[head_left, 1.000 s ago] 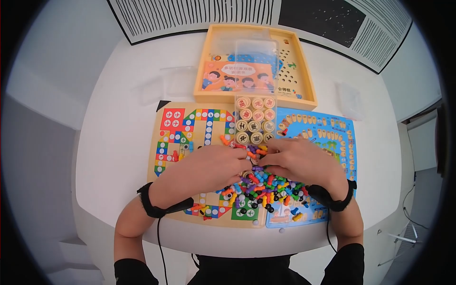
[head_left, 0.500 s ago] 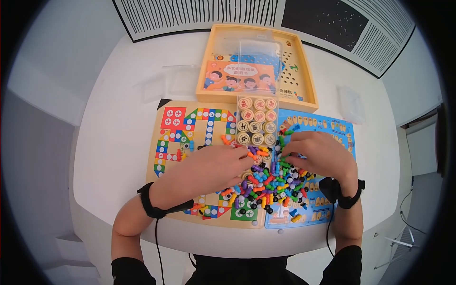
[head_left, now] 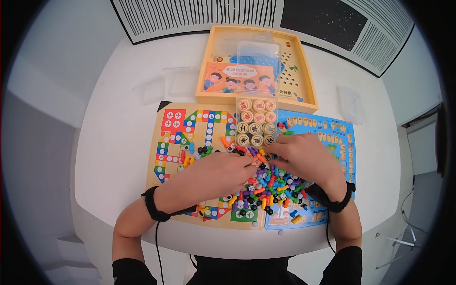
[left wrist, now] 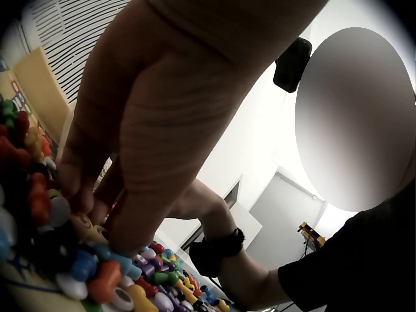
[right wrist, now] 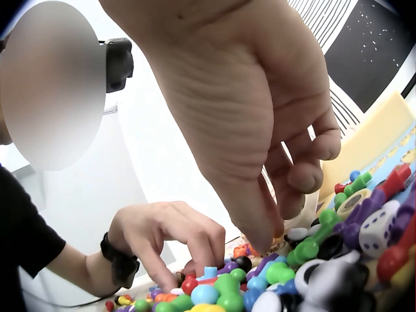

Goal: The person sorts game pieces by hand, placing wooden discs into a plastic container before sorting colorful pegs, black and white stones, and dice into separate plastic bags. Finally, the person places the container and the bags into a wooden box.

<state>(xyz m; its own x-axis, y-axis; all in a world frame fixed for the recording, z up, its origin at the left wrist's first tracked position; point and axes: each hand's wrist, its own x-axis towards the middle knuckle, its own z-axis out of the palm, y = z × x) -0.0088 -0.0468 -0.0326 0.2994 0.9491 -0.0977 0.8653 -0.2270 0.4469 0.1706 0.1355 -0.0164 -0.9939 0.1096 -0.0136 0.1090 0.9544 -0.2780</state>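
Pieces of many colours (head_left: pixel 273 183) are lying heaped toward the front edge of the desk (head_left: pixel 114 142), straddling the inner edges of the beige board (head_left: pixel 164 176) and the blue board (head_left: pixel 349 161). The left hand (head_left: pixel 225 169) is dipping its bent fingers toward a wooden disc (head_left: pixel 257 162); the right hand (head_left: pixel 306 154) is holding its bent fingers just beside the same spot. Whether either is gripping anything, I cannot tell. Past the heap, an open clear box (head_left: pixel 237 116) is holding more discs (head_left: pixel 256 128).

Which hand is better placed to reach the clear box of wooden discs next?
Probably the right hand: in the head view, its fingers are nearer the box than those of the left hand.
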